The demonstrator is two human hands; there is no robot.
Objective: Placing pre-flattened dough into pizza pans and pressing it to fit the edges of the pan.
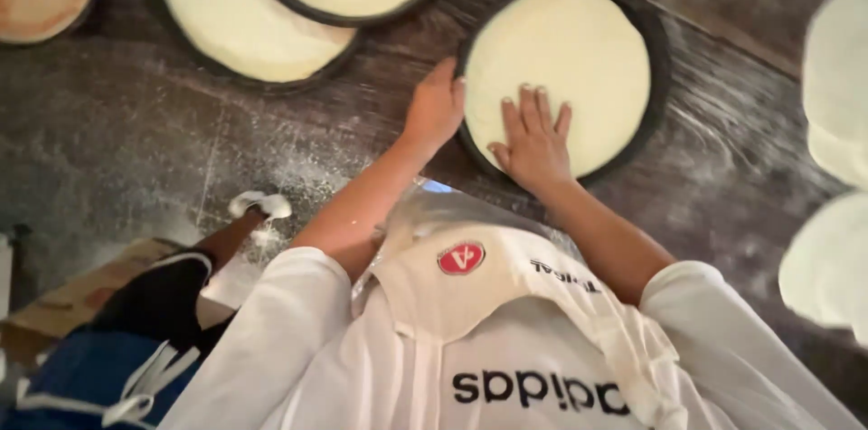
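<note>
In the head view we see our right hand [535, 142] lying flat and open, fingers spread, on the pale round of dough [565, 68] that fills the dark round pan [658, 50] right of centre in the frame; it grasps nothing, only presses. Our left hand [436, 106] rests loosely cupped against the pan's left rim, thumb side touching the edge, not clenched on it. We judge the main risk is a lopsided press: the palm sits near the lower edge of the dough, so it could thin or tear there. The floured dark table [136, 150] may also let the pan slide under a push. At the upper left, two more dough-filled pans [271, 23] overlap, near enough for a sliding pan to bump them.
</note>
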